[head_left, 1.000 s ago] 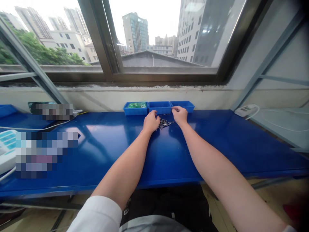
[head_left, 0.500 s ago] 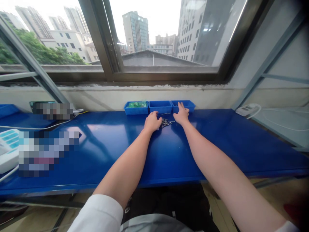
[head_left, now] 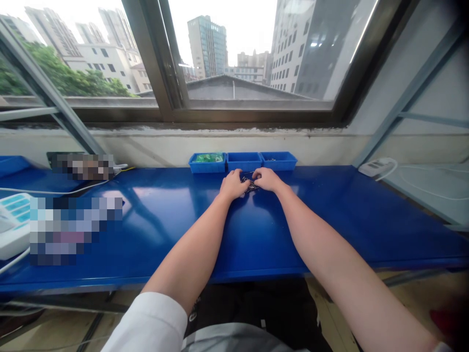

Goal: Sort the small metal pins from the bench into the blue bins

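Note:
A small loose pile of slim, dark and silvery metal pieces, like screws or pins (head_left: 250,186), lies on the blue tabletop. At its left side is my left hand (head_left: 231,185), resting on the table with the fingers bent forward and the thumb apart, touching the pile's edge. My right hand (head_left: 266,179) bends over the right side of the pile, fingers and thumb drawn together among the pieces. Whatever sits in its fingertips is too small and hidden to make out. Just behind, the right blue bin (head_left: 284,166) holds a few small metal bits.
Beside that bin stand a middle blue bin (head_left: 244,167) and a left blue bin (head_left: 207,168) with green packets. A white-and-blue device (head_left: 16,220) and blurred items are on the left. A power strip (head_left: 377,167) lies at the right, near the metal frame (head_left: 395,117).
My right hand has moved from the right bin back down to the metal pile, and its spread fingers have drawn together. My left hand has stayed beside the pile.

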`<state>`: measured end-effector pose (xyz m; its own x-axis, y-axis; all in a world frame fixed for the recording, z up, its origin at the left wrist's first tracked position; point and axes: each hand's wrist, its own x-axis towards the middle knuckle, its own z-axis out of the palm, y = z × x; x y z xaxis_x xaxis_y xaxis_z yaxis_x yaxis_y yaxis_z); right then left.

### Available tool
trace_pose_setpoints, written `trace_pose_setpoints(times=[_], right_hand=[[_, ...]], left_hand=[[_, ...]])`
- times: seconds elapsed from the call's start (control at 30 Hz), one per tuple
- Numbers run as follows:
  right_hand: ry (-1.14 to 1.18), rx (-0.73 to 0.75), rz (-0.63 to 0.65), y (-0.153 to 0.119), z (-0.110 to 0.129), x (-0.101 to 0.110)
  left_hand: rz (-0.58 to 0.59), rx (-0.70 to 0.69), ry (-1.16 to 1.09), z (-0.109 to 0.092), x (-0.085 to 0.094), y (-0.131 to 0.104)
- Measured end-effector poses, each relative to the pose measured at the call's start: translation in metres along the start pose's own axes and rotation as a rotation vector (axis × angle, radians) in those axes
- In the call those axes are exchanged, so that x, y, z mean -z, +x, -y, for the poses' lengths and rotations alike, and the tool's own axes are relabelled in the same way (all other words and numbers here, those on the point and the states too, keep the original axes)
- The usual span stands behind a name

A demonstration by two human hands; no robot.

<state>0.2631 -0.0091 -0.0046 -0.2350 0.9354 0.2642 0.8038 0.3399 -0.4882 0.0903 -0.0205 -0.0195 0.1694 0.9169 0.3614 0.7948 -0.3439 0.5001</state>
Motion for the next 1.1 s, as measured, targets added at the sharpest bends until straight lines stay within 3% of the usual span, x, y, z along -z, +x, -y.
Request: trace_pose_setpoints(times=[0.2, 1.1], right_hand=[[-0.078, -0.006, 0.04, 0.003, -0.007, -0.002], [-0.003, 0.016, -0.081, 0.002, -0.006, -0.019]], left_hand=[[0.004, -0.01, 0.0, 0.001, -0.001, 0.0], [0.016, -0.023, 0.007, -0.002, 0.001, -0.001]])
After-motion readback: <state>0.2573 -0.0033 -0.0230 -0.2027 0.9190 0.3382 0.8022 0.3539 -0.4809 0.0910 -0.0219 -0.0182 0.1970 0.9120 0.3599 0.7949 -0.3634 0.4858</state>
